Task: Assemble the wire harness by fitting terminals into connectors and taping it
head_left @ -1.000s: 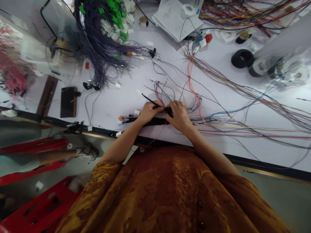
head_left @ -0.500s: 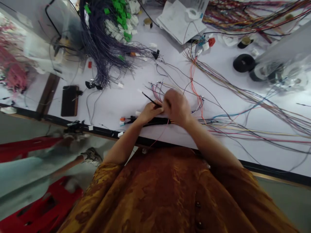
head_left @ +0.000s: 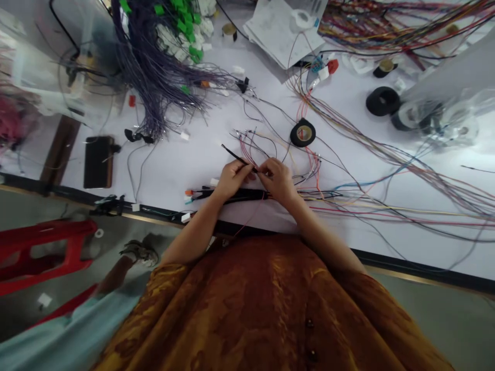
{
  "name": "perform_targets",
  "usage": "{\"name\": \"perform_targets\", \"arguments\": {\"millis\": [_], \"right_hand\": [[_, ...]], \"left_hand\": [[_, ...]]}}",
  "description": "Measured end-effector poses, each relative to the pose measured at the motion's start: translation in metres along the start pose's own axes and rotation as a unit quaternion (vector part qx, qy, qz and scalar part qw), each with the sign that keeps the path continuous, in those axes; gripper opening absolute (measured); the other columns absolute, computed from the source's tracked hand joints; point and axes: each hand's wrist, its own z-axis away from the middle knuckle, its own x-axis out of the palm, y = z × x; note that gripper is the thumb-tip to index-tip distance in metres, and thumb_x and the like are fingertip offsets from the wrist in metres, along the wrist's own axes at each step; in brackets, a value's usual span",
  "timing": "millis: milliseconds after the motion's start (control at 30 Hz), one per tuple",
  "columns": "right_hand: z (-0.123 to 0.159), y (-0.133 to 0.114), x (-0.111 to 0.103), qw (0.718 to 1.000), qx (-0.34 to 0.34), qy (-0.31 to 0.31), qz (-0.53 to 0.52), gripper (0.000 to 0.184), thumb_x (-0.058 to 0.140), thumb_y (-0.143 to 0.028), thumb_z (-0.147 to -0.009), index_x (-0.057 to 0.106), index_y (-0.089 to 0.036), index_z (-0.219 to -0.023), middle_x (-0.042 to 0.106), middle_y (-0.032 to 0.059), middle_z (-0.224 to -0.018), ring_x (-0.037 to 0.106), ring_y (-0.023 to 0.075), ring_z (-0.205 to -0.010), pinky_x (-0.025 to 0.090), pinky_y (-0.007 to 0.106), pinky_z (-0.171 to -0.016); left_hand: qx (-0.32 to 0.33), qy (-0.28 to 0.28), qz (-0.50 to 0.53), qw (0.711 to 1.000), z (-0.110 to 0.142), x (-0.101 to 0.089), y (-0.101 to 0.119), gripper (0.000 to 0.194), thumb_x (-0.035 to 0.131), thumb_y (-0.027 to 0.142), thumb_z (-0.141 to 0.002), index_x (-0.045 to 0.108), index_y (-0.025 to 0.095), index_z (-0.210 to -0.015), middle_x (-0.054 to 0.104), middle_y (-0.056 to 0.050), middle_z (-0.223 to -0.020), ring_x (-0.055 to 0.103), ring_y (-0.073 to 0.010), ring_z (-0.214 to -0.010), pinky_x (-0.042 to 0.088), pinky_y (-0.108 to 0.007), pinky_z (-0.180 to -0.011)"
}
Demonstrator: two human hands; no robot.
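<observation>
Black sleeved lead (head_left: 235, 156) extends from the hands toward 10 o'clock as a thin, straight, matte line. Left grip (head_left: 233, 178) is closed, thumb and fingers pinching the lead. Right grip (head_left: 277, 180) is also closed on the lead, its fingertips meeting it near the left grip.

Directly below both grips, a black-sheathed wire harness (head_left: 232, 195) lies on the smooth white desk (head_left: 181, 170), just inside its dark edge. Fine multicoloured wires (head_left: 406, 165) fan out across the surface toward 3 o'clock.

A black roll of electrical tape (head_left: 302, 132) lies flat at 1 o'clock. A dense purple wire bundle (head_left: 154, 77) sits at 11 o'clock, its upper part among green and white connectors (head_left: 181, 26). At 2 o'clock, a clear plastic bag (head_left: 436, 116) encloses dark round items, too blurred to identify.
</observation>
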Motion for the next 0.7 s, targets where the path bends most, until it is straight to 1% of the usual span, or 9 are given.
{"name": "perform_targets", "arguments": {"millis": [100, 200, 267, 367, 400, 467, 567, 633, 700], "right_hand": [[0.004, -0.002, 0.008, 0.999, 0.002, -0.006, 0.048, 0.013, 0.051, -0.017, -0.092, 0.059, -0.02, -0.082, 0.06, 0.0054, -0.088, 0.056, 0.0187, -0.086, 0.046, 0.033, -0.081], [0.006, -0.003, 0.009, 0.995, -0.015, -0.036, 0.088, 0.018, 0.048, -0.017, -0.094, 0.061, -0.019, -0.082, 0.06, 0.0071, -0.092, 0.056, 0.0199, -0.09, 0.046, 0.033, -0.084], [0.007, -0.001, 0.007, 0.998, -0.023, -0.035, 0.04, 0.015, 0.051, -0.016, -0.092, 0.062, -0.018, -0.082, 0.06, 0.006, -0.089, 0.057, 0.0178, -0.086, 0.046, 0.03, -0.08], [0.005, 0.006, 0.005, 0.998, 0.009, 0.016, -0.056, 0.006, 0.056, -0.016, -0.089, 0.062, -0.017, -0.087, 0.061, 0.0025, -0.082, 0.057, 0.0145, -0.076, 0.046, 0.026, -0.072], [0.003, 0.008, 0.005, 0.997, 0.023, 0.025, -0.066, 0.006, 0.057, -0.017, -0.088, 0.063, -0.017, -0.091, 0.061, 0.0017, -0.08, 0.057, 0.0143, -0.074, 0.046, 0.026, -0.071], [-0.001, 0.008, 0.007, 0.998, 0.034, 0.013, -0.045, 0.01, 0.057, -0.017, -0.088, 0.065, -0.017, -0.095, 0.063, 0.0018, -0.08, 0.057, 0.0149, -0.074, 0.045, 0.027, -0.072], [-0.007, 0.002, 0.01, 0.997, 0.052, -0.021, 0.057, 0.012, 0.056, -0.018, -0.088, 0.067, -0.018, -0.094, 0.066, 0.0053, -0.09, 0.058, 0.0171, -0.08, 0.043, 0.028, -0.071], [-0.008, -0.001, 0.012, 0.992, 0.066, -0.029, 0.104, 0.014, 0.055, -0.02, -0.09, 0.068, -0.018, -0.093, 0.067, 0.007, -0.097, 0.059, 0.0183, -0.083, 0.041, 0.028, -0.069], [-0.008, 0.0, 0.013, 0.993, 0.06, -0.027, 0.094, 0.016, 0.054, -0.022, -0.092, 0.069, -0.018, -0.09, 0.067, 0.0064, -0.095, 0.06, 0.0184, -0.086, 0.04, 0.028, -0.07]], "left_hand": [[-0.014, 0.025, -0.001, 1.0, -0.002, 0.003, -0.001, 0.025, 0.064, 0.041, -0.086, 0.063, 0.017, -0.081, 0.068, -0.002, -0.068, 0.061, -0.0116, -0.055, 0.046, -0.021, -0.049], [-0.033, 0.052, 0.001, 0.998, -0.003, 0.005, -0.005, 0.025, 0.065, 0.041, -0.085, 0.062, 0.017, -0.08, 0.065, 0.0, -0.063, 0.057, -0.0102, -0.048, 0.04, -0.021, -0.044], [-0.026, 0.053, -0.003, 0.998, -0.003, 0.004, -0.006, 0.027, 0.064, 0.042, -0.086, 0.062, 0.016, -0.078, 0.061, 0.001, -0.055, 0.053, -0.0096, -0.045, 0.037, -0.02, -0.043], [0.007, 0.041, -0.01, 0.999, -0.002, 0.004, -0.007, 0.03, 0.062, 0.044, -0.088, 0.063, 0.016, -0.078, 0.058, 0.002, -0.053, 0.049, -0.0092, -0.045, 0.037, -0.021, -0.045], [0.022, 0.041, -0.014, 0.999, -0.001, 0.004, -0.007, 0.03, 0.062, 0.045, -0.089, 0.062, 0.017, -0.078, 0.057, 0.002, -0.055, 0.049, -0.0092, -0.046, 0.037, -0.021, -0.046], [0.058, 0.046, -0.029, 0.997, -0.001, 0.004, -0.006, 0.03, 0.062, 0.046, -0.088, 0.061, 0.017, -0.077, 0.059, 0.0, -0.062, 0.05, -0.0096, -0.051, 0.04, -0.022, -0.049], [0.113, 0.062, -0.062, 0.99, 0.001, 0.005, -0.005, 0.026, 0.063, 0.042, -0.087, 0.063, 0.017, -0.08, 0.062, -0.003, -0.081, 0.053, -0.0102, -0.061, 0.043, -0.022, -0.053], [0.131, 0.066, -0.077, 0.986, 0.002, 0.006, -0.004, 0.023, 0.063, 0.039, -0.088, 0.063, 0.017, -0.082, 0.062, -0.005, -0.088, 0.055, -0.0106, -0.065, 0.044, -0.022, -0.055], [0.128, 0.067, -0.075, 0.987, 0.004, 0.008, -0.004, 0.021, 0.062, 0.037, -0.088, 0.063, 0.017, -0.081, 0.061, -0.004, -0.085, 0.055, -0.011, -0.066, 0.044, -0.023, -0.057]]}}
